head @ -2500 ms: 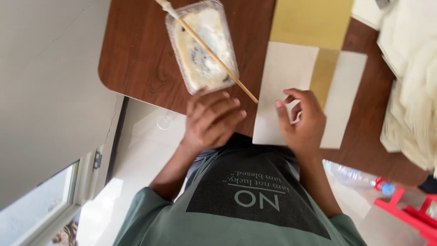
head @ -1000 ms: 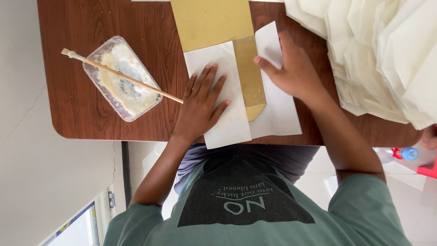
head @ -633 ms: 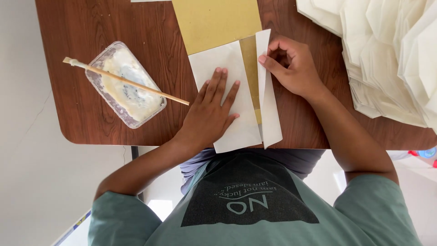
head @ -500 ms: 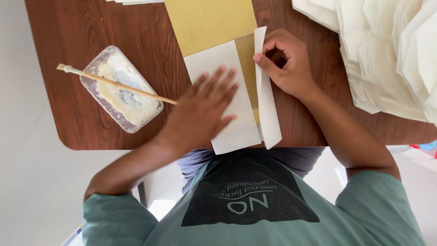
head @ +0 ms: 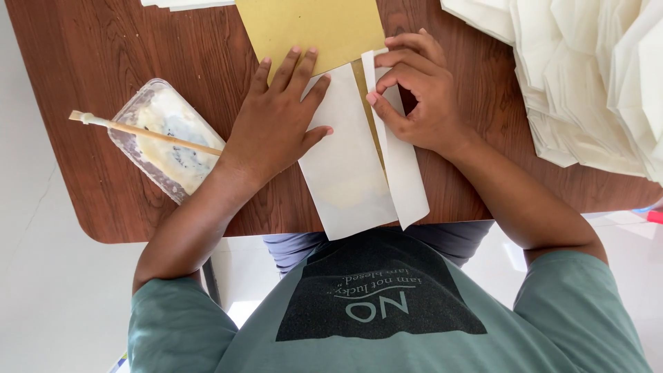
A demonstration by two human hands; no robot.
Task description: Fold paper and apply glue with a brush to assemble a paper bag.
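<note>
The dark brown wooden table [head: 124,76] spreads under my arms, its rounded edge against my green shirt. At its right side lies a big heap of cream-white folded paper pieces [head: 587,76]. A mustard-yellow sheet of paper [head: 324,27] lies at the table's far edge, and the white folded paper piece [head: 352,173] overlaps its near end, reaching down to the table's near edge. My left hand [head: 276,124] lies flat and open, fingers spread, pressing the white piece's left panel. My right hand [head: 421,97] is curled, thumb and forefinger pinching the narrow right flap of that piece. To the left sits a clear plastic tray of whitish paste [head: 169,148] with a thin wooden stick [head: 145,131] lying across it.
</note>
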